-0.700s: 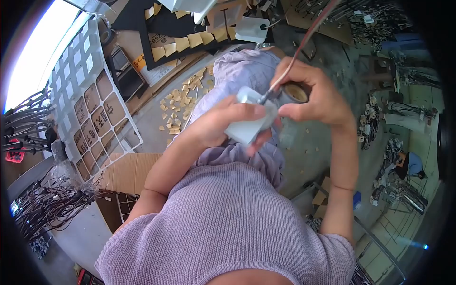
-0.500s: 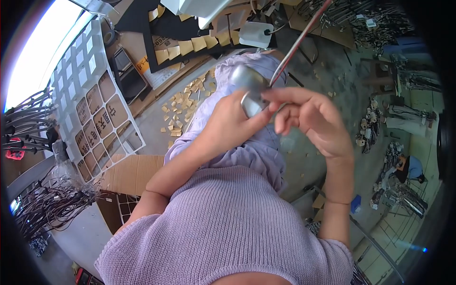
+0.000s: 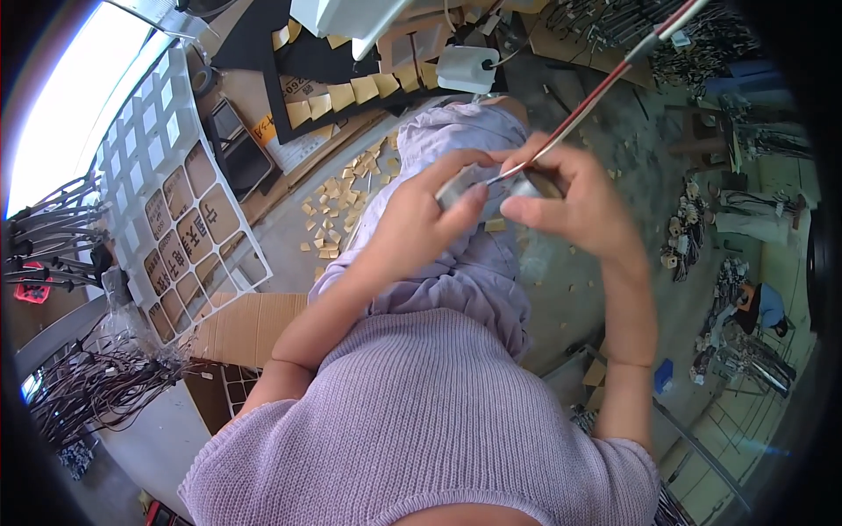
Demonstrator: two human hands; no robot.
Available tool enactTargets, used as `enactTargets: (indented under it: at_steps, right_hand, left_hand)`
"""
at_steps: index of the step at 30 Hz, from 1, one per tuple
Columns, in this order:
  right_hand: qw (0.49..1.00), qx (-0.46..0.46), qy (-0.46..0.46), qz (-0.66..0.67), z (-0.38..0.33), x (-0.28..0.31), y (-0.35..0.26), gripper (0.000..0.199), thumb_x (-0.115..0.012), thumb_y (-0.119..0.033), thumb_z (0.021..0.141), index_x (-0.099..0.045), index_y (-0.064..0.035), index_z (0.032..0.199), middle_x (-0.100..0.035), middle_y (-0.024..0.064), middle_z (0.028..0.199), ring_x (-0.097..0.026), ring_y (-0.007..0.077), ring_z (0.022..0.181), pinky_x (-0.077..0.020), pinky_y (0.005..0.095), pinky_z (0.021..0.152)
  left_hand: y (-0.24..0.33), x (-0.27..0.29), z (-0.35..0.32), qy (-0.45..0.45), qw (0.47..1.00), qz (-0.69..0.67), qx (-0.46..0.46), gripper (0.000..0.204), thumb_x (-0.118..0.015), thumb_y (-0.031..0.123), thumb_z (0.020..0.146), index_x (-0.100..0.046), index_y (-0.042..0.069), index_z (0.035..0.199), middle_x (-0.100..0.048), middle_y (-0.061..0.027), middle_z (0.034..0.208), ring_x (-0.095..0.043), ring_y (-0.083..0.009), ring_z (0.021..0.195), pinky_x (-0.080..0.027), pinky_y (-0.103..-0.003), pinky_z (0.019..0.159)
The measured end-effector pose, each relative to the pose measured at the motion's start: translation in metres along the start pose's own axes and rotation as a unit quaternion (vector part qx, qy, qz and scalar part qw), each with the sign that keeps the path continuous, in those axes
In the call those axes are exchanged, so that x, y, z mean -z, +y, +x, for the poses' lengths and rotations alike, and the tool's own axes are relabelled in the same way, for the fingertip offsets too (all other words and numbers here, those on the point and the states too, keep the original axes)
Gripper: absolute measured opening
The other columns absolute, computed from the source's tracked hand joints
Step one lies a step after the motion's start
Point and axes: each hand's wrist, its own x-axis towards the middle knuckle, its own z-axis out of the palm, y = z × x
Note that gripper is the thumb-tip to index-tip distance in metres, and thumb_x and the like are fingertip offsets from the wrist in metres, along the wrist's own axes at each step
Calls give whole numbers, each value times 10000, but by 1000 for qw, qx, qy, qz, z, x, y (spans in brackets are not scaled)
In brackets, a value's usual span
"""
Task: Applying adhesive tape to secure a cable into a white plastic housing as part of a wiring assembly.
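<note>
My left hand [image 3: 417,215] is closed round a small silver-grey part [image 3: 452,188], thumb on the near side. Close beside it, my right hand [image 3: 583,202] curls round a silver rounded piece [image 3: 524,186], its thumb pointing left. A red and white cable [image 3: 605,85] runs from between both hands up to the upper right, passing by my right fingers. A thin bright length joins the gap between the two silver pieces. Fingers hide most of both pieces, so their exact kind is unclear. Both hands are over the lilac cloth [image 3: 465,267] on my lap.
Tan paper squares [image 3: 364,88] line a black frame beyond my lap, and more lie scattered on the floor [image 3: 338,197]. To the left stand a white grid tray [image 3: 213,197], a cardboard box [image 3: 254,324] and dark cable bundles [image 3: 96,377]. A person in blue [image 3: 770,307] is far right.
My right hand has closed round the silver rounded piece and turned inward. That piece has come down and right, beside the left hand's part. The cable now slants further right.
</note>
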Motion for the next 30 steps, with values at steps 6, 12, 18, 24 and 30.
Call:
enactTargets:
  at_steps: [6,12,18,24,30]
  right_hand:
    - [994,77,-19,79,-17,-28,-2,627,-784,-123,748,-514,16,1297,-643,93,1107,-588,176,1076,-415,319,992]
    - [985,160,27,55,21,-12,16,1078,-862,-269,596,-256,-55,1461,-323,116,1466,-347,211,1324,-290,403,1070]
    - [975,122,-182,-42,29,25,13,755,-857,-356,636,-577,-14,1247,-535,61,1167,-531,145,1001,-421,283,873]
    - [986,15,-92,140,-7,11,3,301,-744,34,738,-641,17,1020,-657,74,835,-647,137,734,-527,245,629]
    - [986,164,12,21,13,-39,1,309,-701,-167,817,-580,-28,1065,-614,82,1108,-589,206,1054,-448,305,906]
  left_hand:
    - [-1,-2,-2,40,993,33,104,401,-625,227,862,-543,46,1211,-624,-192,1020,-644,-232,868,-495,-337,751]
    - [8,-6,-6,-137,917,-344,150,407,-597,283,886,-573,-12,1166,-646,-104,1005,-648,-188,858,-512,-300,789]
    - [3,13,1,-264,787,-508,229,396,-522,280,883,-591,-54,1084,-632,-140,905,-651,-211,810,-543,-292,741]
    - [-5,9,-6,-111,899,-382,184,292,-562,267,903,-617,26,1058,-645,-104,943,-641,-176,845,-526,-288,743]
    - [4,-7,-15,-336,736,-512,290,317,-538,308,918,-568,29,1067,-626,-127,938,-654,-208,796,-556,-305,686]
